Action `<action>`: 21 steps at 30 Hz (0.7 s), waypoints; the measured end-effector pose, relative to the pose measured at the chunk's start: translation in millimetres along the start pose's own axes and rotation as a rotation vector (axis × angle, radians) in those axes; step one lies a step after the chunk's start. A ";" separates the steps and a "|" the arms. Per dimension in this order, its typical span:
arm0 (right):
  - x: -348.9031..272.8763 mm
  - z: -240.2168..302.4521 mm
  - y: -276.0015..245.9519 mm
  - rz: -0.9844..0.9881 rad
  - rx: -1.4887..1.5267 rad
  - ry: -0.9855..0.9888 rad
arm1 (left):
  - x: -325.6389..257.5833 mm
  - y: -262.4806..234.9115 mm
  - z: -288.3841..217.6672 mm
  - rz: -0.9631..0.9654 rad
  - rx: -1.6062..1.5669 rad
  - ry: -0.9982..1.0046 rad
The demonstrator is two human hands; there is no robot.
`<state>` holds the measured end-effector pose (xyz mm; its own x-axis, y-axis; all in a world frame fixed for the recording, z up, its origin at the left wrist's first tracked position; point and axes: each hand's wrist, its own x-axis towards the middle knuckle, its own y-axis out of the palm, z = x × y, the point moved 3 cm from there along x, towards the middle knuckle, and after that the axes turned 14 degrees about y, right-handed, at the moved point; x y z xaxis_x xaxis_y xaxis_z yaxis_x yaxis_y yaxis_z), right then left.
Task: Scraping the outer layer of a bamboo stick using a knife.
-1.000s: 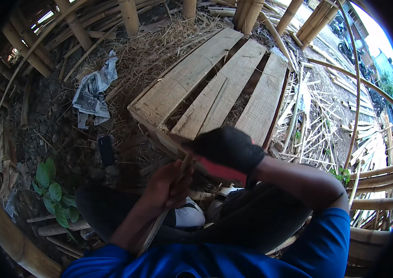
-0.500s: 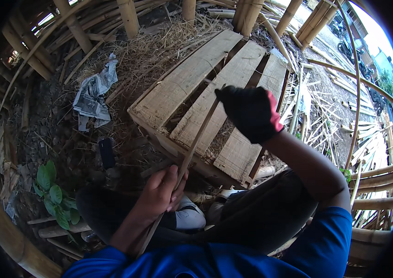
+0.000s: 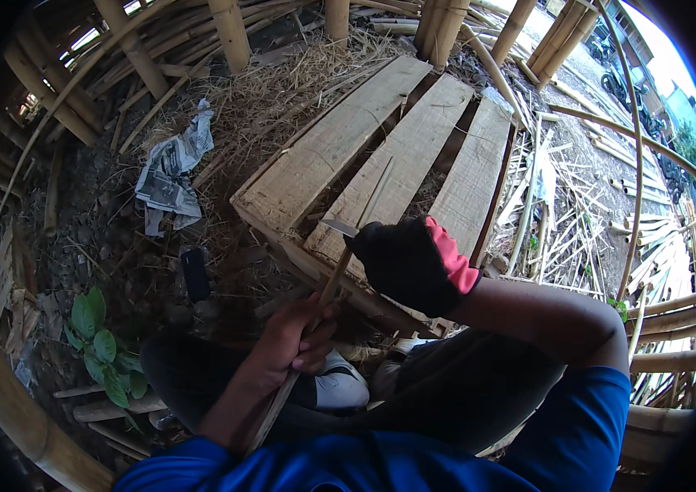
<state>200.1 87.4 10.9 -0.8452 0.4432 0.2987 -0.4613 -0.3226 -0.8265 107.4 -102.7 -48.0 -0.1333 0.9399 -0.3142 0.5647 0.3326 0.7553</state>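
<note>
Clasping a bamboo strip (image 3: 336,275) in your curled left hand (image 3: 292,334), you clench a knife (image 3: 340,228) in your gloved right hand (image 3: 410,264) before a slatted crate (image 3: 327,168).

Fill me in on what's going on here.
The person's bare left hand grips a narrow strip that slants up over a slatted wooden platform. The right hand, in a black-and-red glove, holds a knife at the strip; whether they touch is hard to tell. Crumpled newspaper lies left of the platform.
</note>
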 end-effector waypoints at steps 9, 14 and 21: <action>15.5 -18.8 -4.6 -0.004 -0.327 0.046 | 6.1 -4.1 7.3 -0.008 0.004 -0.052; 40.2 -51.4 -24.1 -0.082 -0.525 0.100 | 4.3 -1.0 9.6 -0.042 0.051 -0.060; 53.4 -80.9 -48.4 -0.041 -0.746 0.220 | -5.9 -1.9 -7.5 0.057 0.095 0.126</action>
<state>199.1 194.3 28.2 -0.7226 0.6235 0.2985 -0.1214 0.3107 -0.9427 101.0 -108.3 -43.2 -0.1964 0.9614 -0.1929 0.6481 0.2749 0.7102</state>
